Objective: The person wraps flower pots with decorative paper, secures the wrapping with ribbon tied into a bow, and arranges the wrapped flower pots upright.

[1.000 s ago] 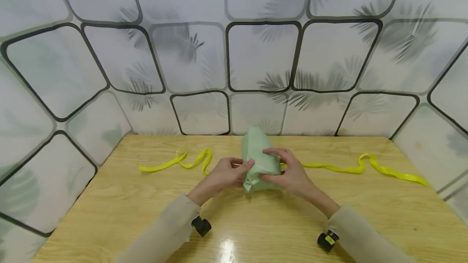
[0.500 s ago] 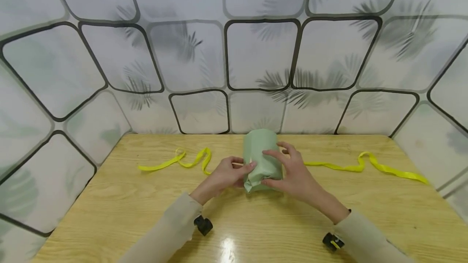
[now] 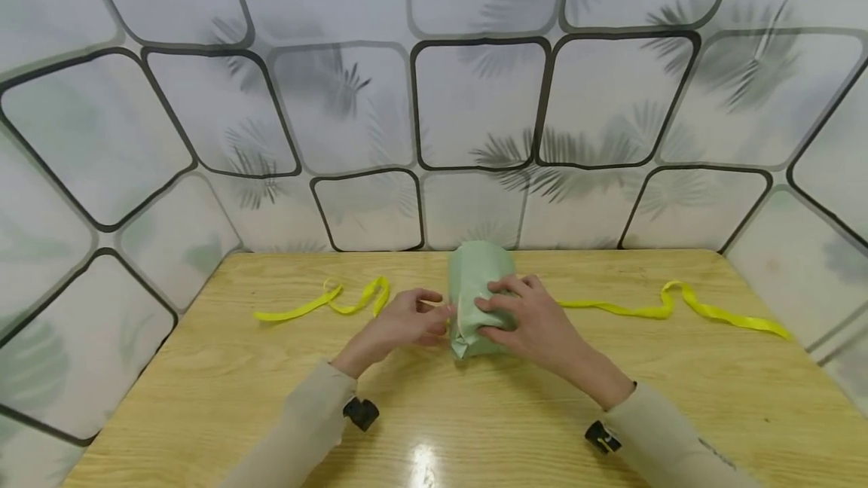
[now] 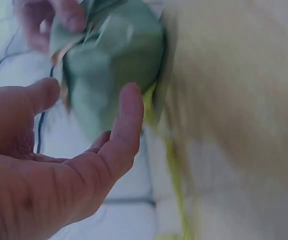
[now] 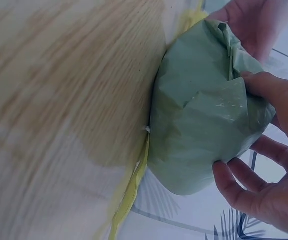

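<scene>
A package in pale green wrapping paper (image 3: 478, 269) lies on the wooden table, one folded end facing me. My right hand (image 3: 539, 326) holds it from the right, fingers bent over the top and thumb at the near end. In the right wrist view that thumb presses by the creased folds of the package (image 5: 199, 115). My left hand (image 3: 407, 320) is at the package's left side, its thumb and fingers spread apart in the left wrist view. A yellow ribbon (image 3: 610, 310) passes under the package and trails out to both sides.
The ribbon's left part curls loosely on the table (image 3: 224, 367), and its right part runs in a wave toward the right edge. Behind the table hangs a pale curtain (image 3: 484, 104) with dark rounded outlines and leaf prints. Each wrist wears a small black camera (image 3: 361, 413).
The package has turned upright from a leftward lean and settled on the table. My left hand has let go and drawn back left, while my right fingers have closed down over the top.
</scene>
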Demonstrator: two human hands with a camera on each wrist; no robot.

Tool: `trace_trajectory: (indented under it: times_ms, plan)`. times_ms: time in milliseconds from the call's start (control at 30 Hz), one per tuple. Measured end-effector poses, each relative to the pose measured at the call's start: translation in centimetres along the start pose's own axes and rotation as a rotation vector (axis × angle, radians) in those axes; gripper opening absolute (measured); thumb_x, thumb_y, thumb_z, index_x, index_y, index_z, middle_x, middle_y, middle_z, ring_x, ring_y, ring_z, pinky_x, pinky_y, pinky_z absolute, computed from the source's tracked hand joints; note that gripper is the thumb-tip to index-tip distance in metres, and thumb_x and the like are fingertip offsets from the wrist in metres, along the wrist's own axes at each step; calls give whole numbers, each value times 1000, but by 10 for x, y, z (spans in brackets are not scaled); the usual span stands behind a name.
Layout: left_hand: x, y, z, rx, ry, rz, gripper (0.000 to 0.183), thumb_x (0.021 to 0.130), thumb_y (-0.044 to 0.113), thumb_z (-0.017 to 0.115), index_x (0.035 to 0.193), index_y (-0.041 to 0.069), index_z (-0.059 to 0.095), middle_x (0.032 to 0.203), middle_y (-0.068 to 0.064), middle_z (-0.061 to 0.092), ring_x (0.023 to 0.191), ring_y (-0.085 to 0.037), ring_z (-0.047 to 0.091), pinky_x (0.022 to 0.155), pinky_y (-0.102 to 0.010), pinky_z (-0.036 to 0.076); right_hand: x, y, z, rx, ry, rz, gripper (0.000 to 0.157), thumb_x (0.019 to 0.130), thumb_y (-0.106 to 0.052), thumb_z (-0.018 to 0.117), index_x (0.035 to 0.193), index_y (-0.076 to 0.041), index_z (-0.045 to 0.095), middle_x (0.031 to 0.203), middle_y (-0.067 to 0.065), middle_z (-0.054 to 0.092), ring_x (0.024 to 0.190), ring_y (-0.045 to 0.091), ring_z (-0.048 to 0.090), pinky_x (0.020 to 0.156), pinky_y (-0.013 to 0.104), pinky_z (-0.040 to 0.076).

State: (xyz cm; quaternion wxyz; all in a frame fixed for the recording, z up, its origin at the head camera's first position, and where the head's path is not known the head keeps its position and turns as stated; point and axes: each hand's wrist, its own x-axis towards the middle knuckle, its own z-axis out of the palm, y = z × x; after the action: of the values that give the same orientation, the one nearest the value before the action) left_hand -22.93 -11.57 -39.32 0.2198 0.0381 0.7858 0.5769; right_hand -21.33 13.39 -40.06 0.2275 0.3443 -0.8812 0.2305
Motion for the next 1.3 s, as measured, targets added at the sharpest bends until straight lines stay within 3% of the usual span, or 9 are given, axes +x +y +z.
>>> trace_trajectory:
  times_ms: [100, 200, 333, 500, 700, 800, 900, 1167, 1300]
  plan:
    - [-10, 0, -30, 160, 111, 31, 52, 105, 30, 60, 145, -1, 49, 128, -22, 62, 105, -31, 71, 86, -42, 62, 0, -1, 0, -12, -3, -2, 36, 76, -27, 91, 109, -17, 81, 115, 8, 70, 97, 29, 58, 76, 42, 52]
    - [-22, -6, -65, 471, 274, 58, 43, 104, 17, 56, 141, -5, 52, 125, -25, 63, 105, -35, 68, 83, -43, 60, 0, -1, -1, -24, -6, -8, 36, 76, -25, 91, 109, -16, 81, 114, 8, 70, 99, 30, 60, 78, 42, 51]
    - [-39, -24, -105, 827, 425, -23, 41, 95, 0, 50, 133, -14, 52, 123, -36, 58, 101, -43, 61, 76, -47, 53, 0, -1, -1, -32, -30, 3, 35, 77, -25, 91, 110, -16, 81, 113, 7, 70, 99, 29, 59, 79, 41, 50]
    - [-56, -46, -130, 932, 432, -127, 34, 90, -2, 52, 120, -16, 60, 111, -35, 62, 95, -42, 61, 75, -53, 54, -1, -2, -2, -37, -55, 12, 35, 78, -26, 90, 110, -17, 81, 113, 7, 70, 99, 28, 59, 80, 41, 50]
    - [-60, -55, -135, 944, 418, -150, 23, 96, 3, 55, 111, -11, 64, 99, -27, 67, 80, -32, 63, 66, -47, 54, 0, -1, -2, -49, -40, -4, 35, 77, -25, 91, 109, -16, 81, 111, 7, 71, 99, 28, 61, 80, 41, 49]
    - [-59, -53, -136, 904, 392, -126, 21, 97, 4, 56, 107, -10, 68, 99, -25, 71, 78, -28, 65, 66, -43, 55, 1, -1, -2, -47, -33, -16, 36, 76, -25, 91, 109, -16, 81, 111, 7, 71, 98, 27, 61, 79, 41, 49]
    - [-57, -47, -134, 774, 361, -94, 22, 99, 11, 59, 110, -6, 70, 104, -23, 73, 79, -23, 68, 67, -39, 57, 2, 0, -1, -47, -30, -28, 36, 76, -26, 91, 109, -16, 81, 111, 7, 71, 98, 27, 62, 79, 41, 49]
    - [-52, -13, -109, 108, 317, 86, 32, 104, 14, 61, 130, -4, 55, 114, -19, 72, 94, -21, 75, 89, -38, 62, 4, 1, -3, -44, -24, -43, 36, 76, -25, 91, 109, -15, 81, 110, 8, 71, 100, 26, 65, 84, 43, 48]
    - [-54, -1, -92, -91, 220, 159, 36, 105, 14, 60, 136, -4, 59, 118, -8, 71, 99, -9, 73, 93, -31, 60, 4, 1, -2, -39, -31, -41, 36, 76, -25, 91, 109, -15, 81, 111, 8, 71, 100, 26, 64, 83, 41, 47]
